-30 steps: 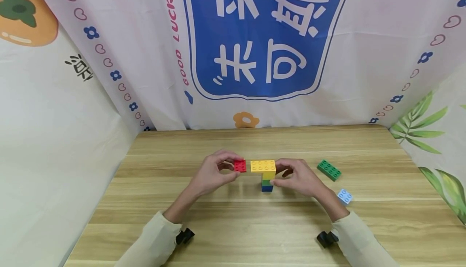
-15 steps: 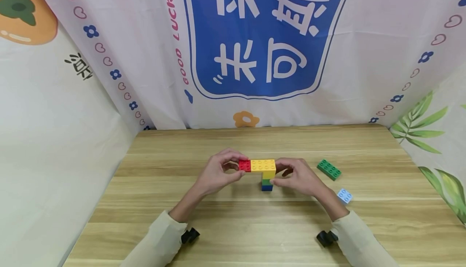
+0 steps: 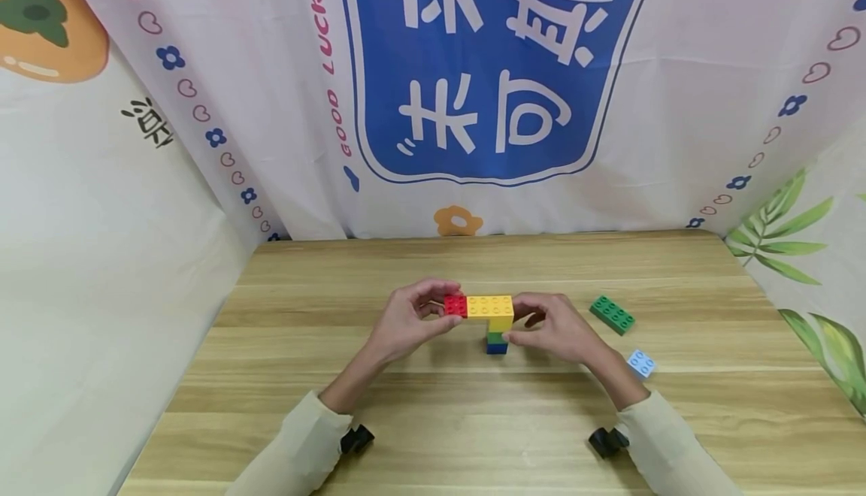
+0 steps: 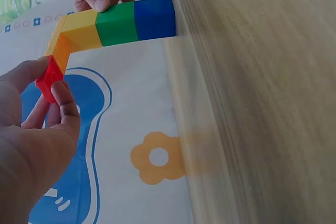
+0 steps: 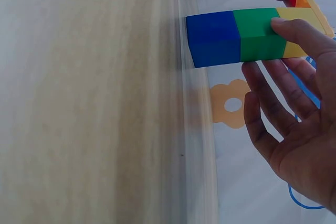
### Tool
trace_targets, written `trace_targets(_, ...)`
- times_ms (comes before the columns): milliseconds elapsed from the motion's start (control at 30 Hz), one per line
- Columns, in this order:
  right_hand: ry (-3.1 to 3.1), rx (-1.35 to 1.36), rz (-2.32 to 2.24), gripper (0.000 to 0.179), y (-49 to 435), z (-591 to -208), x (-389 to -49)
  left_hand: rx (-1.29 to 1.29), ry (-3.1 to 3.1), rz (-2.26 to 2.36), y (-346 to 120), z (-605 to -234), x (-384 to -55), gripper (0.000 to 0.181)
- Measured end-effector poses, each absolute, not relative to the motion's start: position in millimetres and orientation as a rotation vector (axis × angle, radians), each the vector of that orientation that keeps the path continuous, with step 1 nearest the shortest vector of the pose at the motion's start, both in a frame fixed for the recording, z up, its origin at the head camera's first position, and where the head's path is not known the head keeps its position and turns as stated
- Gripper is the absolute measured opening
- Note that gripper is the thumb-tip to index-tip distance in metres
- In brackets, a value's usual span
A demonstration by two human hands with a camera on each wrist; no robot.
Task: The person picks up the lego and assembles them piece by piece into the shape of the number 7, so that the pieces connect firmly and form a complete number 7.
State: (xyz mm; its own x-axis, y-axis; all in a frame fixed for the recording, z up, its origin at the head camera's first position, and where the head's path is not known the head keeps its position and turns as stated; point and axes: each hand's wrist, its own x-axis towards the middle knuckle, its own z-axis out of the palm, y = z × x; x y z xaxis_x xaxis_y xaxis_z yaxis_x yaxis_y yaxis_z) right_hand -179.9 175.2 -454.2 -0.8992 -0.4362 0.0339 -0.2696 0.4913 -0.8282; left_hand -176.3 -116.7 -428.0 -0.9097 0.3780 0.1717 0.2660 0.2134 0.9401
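Note:
A tower of toy building bricks stands on the table, with a blue brick (image 5: 214, 38) at the bottom, a green brick (image 4: 116, 24) above it and a yellow brick (image 4: 81, 31) over that. Across its top lies a long, flat yellow brick (image 3: 490, 306) that juts out to the left. My left hand (image 3: 413, 318) pinches a small red brick (image 3: 455, 305) between thumb and fingers, flush against the jutting end. On the other side, my right hand (image 3: 553, 329) holds the tower, its thumb on the green brick and its fingers behind.
To the right on the wooden table (image 3: 433, 436) lie a dark green brick (image 3: 612, 315) and a light blue brick (image 3: 641, 363). A printed curtain (image 3: 304, 180) hangs along the table's back edge.
My left hand has moved right, bringing the red brick up against the long yellow brick and closing the gap between them. My right hand has stayed on the tower.

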Motion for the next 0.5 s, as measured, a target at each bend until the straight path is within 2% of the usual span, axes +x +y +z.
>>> trace_targets(500, 2.552, -0.626, -1.375, 0.038, 175.3, -454.6, -180.3, 0.584, 2.434, 1.828, -106.3, -430.1, -172.9, 0.049)
